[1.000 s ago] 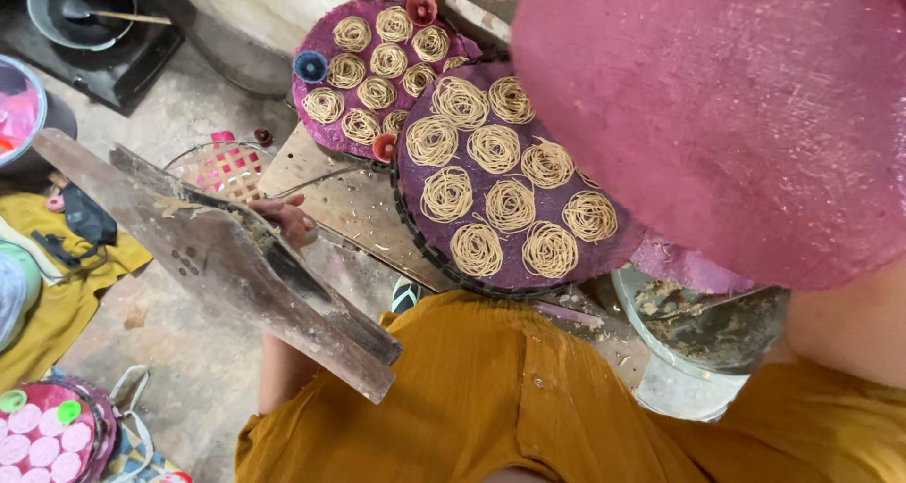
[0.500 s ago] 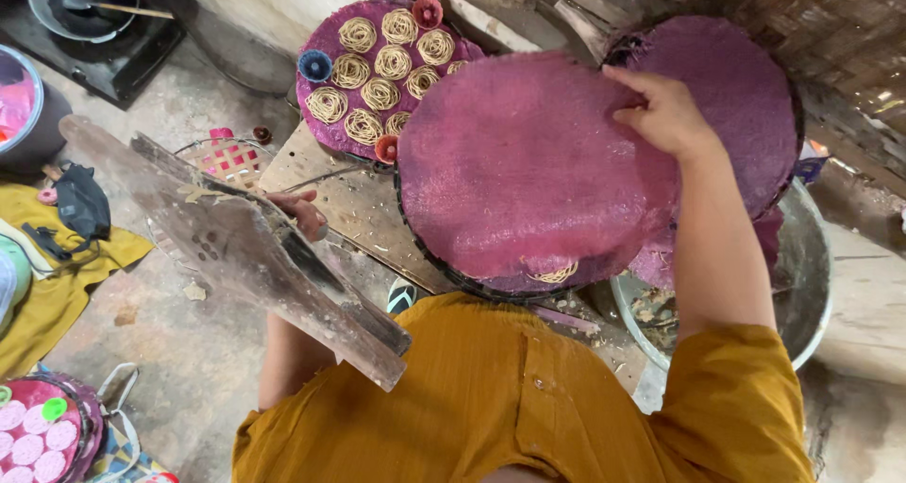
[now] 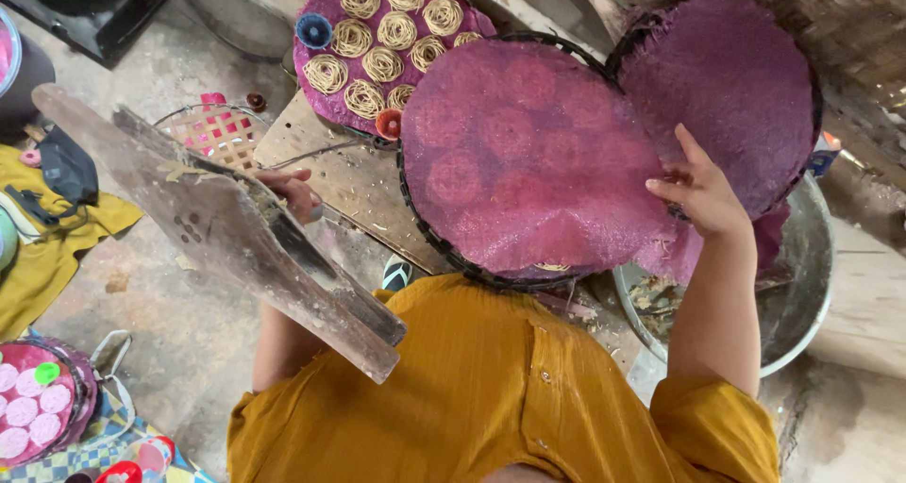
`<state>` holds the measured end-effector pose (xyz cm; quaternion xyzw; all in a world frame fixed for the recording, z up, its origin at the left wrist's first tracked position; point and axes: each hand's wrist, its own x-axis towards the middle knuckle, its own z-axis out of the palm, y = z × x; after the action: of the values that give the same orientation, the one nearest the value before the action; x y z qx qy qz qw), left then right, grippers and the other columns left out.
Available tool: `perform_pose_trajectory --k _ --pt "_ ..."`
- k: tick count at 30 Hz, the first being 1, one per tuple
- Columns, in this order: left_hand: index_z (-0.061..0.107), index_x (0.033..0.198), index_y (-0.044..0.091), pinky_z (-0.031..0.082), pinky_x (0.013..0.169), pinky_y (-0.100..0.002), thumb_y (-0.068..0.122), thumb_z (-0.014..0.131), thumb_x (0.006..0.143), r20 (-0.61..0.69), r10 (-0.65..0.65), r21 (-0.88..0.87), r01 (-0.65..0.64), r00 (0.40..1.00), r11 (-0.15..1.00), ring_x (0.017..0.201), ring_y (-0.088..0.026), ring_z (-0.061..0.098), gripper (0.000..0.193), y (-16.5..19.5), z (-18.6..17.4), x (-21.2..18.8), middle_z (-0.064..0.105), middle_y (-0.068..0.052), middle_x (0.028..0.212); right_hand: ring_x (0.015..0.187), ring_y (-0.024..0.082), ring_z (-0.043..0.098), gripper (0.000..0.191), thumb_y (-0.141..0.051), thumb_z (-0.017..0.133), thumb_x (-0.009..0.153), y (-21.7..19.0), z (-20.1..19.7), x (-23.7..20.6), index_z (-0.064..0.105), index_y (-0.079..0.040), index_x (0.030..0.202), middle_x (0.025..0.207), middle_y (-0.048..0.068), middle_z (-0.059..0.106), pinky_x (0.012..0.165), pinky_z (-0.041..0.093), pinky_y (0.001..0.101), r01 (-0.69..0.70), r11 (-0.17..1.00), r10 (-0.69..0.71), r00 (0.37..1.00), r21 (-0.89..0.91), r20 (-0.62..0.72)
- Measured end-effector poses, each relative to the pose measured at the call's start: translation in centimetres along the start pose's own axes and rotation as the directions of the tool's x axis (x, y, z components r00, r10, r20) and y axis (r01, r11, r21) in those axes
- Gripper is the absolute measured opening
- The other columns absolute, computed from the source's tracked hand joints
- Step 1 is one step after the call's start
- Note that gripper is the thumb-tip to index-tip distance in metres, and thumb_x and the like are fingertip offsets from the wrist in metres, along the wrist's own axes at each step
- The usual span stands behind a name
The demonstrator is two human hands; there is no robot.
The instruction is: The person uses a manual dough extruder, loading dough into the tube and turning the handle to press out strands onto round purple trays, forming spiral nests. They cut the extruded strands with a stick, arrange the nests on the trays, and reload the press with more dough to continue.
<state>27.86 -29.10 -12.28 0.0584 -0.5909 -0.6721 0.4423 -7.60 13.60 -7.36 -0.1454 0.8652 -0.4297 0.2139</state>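
Under the right hand lies a round purple woven mat, set face down over a dark-rimmed round tray on the wooden bench. Its fingers press together on the mat's right edge, just where a second purple mat overlaps it. The near mat looks damp and cloth-like, with faint round marks showing through; a wisp of pale noodle peeks out at its lower rim.

Behind it sits a third purple tray, open, carrying coiled nests of pale noodles — plus small blue and orange cups at its rim. The left hand rests at the bench's edge beside a long, worn wooden press; whether its fingers grip it I cannot tell. A metal basin stands on the floor under the right arm. Lower left, a tray of pink round cakes lies near a yellow cloth.
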Motion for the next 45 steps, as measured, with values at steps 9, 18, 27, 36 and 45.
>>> perform_pose_trajectory --k 9,18,27,36,45 --pt "0.064 0.122 0.007 0.056 0.101 -0.044 0.029 0.084 0.085 0.097 -0.039 0.005 0.039 0.995 0.999 0.104 -0.027 0.068 0.047 -0.9 1.7 0.7 0.069 -0.012 0.113 0.097 0.014 0.063 0.075 0.015 0.071 0.092 -3.3 -0.8 -1.4 0.05 0.002 0.162 0.106 0.005 0.063 0.091 0.058 0.0268 0.285 0.758 -0.185 0.956 0.586 -0.226" --pt "0.066 0.121 0.008 0.057 0.098 -0.043 0.031 0.086 0.082 0.127 -0.056 0.011 0.055 0.99 0.998 0.105 -0.028 0.068 0.05 -0.7 2.1 0.3 0.07 -0.013 0.114 0.093 0.011 0.063 0.075 0.012 0.075 0.084 1.2 2.3 -0.4 0.052 0.002 0.154 0.112 0.006 0.067 0.082 0.055 0.0232 0.165 0.977 -0.122 0.952 0.136 -0.28" --pt "0.068 0.12 0.008 0.058 0.096 -0.043 0.034 0.089 0.079 0.259 -0.127 0.236 0.064 0.957 0.97 0.107 -0.03 0.069 0.053 -1.6 4.7 2.2 0.071 -0.014 0.116 0.127 0.029 0.066 0.052 -0.009 0.07 0.104 0.4 3.8 -4.9 0.052 0.001 0.152 0.14 0.023 0.059 0.1 0.057 0.0372 0.388 0.851 -0.504 0.793 -0.354 -0.342" --pt "0.061 0.13 0.005 0.053 0.108 -0.044 0.04 0.09 0.076 0.716 -0.135 0.484 -0.348 0.685 0.803 0.119 -0.039 0.065 0.071 -2.9 19.9 4.2 0.062 -0.019 0.129 0.09 0.02 0.066 0.072 -0.059 0.045 0.104 -2.6 7.7 -14.7 0.047 0.001 0.142 0.107 0.013 0.067 0.075 0.056 0.0345 -0.038 0.857 -0.22 0.875 0.514 0.431" --pt "0.041 0.156 0.009 0.051 0.094 -0.042 0.067 0.037 0.105 0.788 -0.08 -0.609 0.792 0.61 0.04 0.084 -0.023 0.06 0.077 -4.4 27.7 10.6 0.052 -0.001 0.077 0.064 0.016 0.065 0.071 -0.061 0.036 0.105 1.7 0.8 -19.7 0.07 0.002 0.108 0.079 0.009 0.071 0.057 0.054 0.0304 -0.062 0.915 -0.142 0.874 0.398 0.465"
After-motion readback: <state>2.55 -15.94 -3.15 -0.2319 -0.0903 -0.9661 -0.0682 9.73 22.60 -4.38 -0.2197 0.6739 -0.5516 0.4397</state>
